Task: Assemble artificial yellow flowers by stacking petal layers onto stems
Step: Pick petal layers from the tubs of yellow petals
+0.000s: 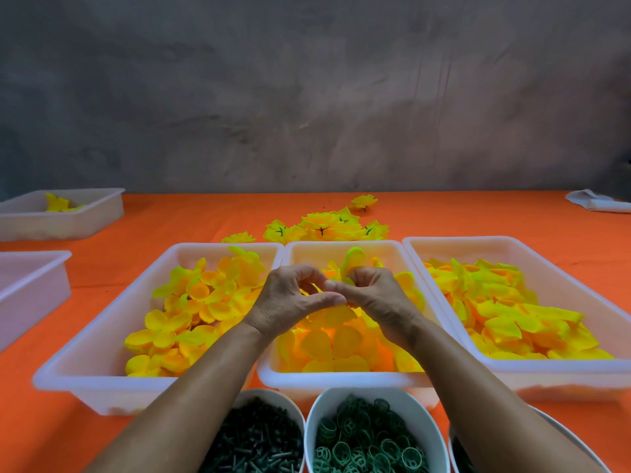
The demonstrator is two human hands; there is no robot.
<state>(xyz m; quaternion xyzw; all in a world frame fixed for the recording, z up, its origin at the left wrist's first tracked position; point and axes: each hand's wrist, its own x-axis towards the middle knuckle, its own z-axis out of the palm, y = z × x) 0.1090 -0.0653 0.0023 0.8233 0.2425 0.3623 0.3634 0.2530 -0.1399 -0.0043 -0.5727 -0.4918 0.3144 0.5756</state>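
— Where's the yellow fabric petal layer [351, 264]?

— Above the middle white plastic tray [341, 377], one lobe pointing up and away.

— The hands?

— Left hand [290, 302] and right hand [372, 298] meet knuckles up, each grip pinched on the layer.

Three trays stand side by side across the middle of the frame: the left tray [102, 367], the middle tray [307, 378] and the right tray [563, 370], each with loose petal layers [191, 312] in it. Both hands meet above the middle tray. Behind the trays, at centre, finished flowers [327, 228] lie on the table [146, 230]. At the lower edge, three cups: stems [256, 438] in the left cup, rings [365, 438] in the middle cup, the right cup mostly hidden by a forearm. Two more trays are at the far left, a cloth [597, 201] at the upper right.
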